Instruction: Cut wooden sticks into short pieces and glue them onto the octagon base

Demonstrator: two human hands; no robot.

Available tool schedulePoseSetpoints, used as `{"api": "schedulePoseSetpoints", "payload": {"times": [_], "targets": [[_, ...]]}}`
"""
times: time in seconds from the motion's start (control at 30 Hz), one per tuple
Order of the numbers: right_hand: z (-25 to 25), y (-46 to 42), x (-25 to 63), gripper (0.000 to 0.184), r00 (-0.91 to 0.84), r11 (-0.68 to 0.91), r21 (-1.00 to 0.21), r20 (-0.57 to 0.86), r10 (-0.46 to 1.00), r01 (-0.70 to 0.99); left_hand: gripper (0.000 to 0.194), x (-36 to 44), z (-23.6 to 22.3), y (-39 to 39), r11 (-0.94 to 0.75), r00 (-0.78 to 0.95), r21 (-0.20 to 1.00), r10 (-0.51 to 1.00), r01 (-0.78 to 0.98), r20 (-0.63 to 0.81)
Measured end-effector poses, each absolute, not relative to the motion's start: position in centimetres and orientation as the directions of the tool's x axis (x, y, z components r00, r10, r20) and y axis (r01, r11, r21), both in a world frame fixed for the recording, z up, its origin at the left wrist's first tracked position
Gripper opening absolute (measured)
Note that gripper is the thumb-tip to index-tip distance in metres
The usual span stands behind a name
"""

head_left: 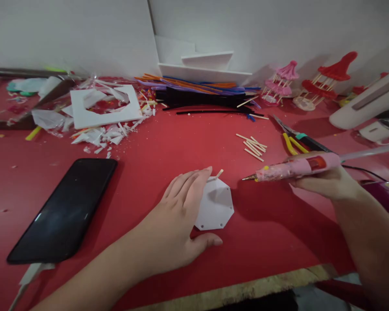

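Note:
A white octagonal foam board with small dark dots near its corners lies flat on the red table. One short wooden stick stands up, tilted, at its far edge. Over the board's left side rests my left hand, fingers stretched out and thumb apart, hiding part of it. My right hand is wrapped round a pink glue gun, whose metal nozzle points left, a little to the right of the board. Several loose wooden sticks lie beyond the nozzle.
At left lies a black phone on a cable. Behind it are foam scraps and a cut-out foam frame. Coloured pipe cleaners are piled at the back. Pliers and small pink and red pagoda models stand or lie right.

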State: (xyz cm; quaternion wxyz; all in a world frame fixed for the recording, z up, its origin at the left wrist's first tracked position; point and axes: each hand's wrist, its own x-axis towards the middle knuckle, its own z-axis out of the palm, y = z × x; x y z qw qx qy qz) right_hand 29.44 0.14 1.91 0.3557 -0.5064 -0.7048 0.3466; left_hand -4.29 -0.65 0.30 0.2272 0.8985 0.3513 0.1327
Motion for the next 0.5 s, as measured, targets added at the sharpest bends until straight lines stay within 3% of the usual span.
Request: {"api": "schedulePoseSetpoints", "payload": {"times": [0.13, 0.5], "targets": [[1.6, 0.2, 29.1, 0.011, -0.405, 0.393, -0.765, 0.189, 0.894, 0.510, 0.071, -4.3, 0.1, -0.7, -0.665, 0.713, 0.503, 0.690, 0.553, 0.128], [0.4, 0.1, 26.9, 0.012, -0.398, 0.456, -0.658, 0.250, 0.883, 0.600, 0.065, -4.0, -0.2, -0.7, -0.635, 0.680, 0.513, 0.722, 0.577, 0.128]]}}
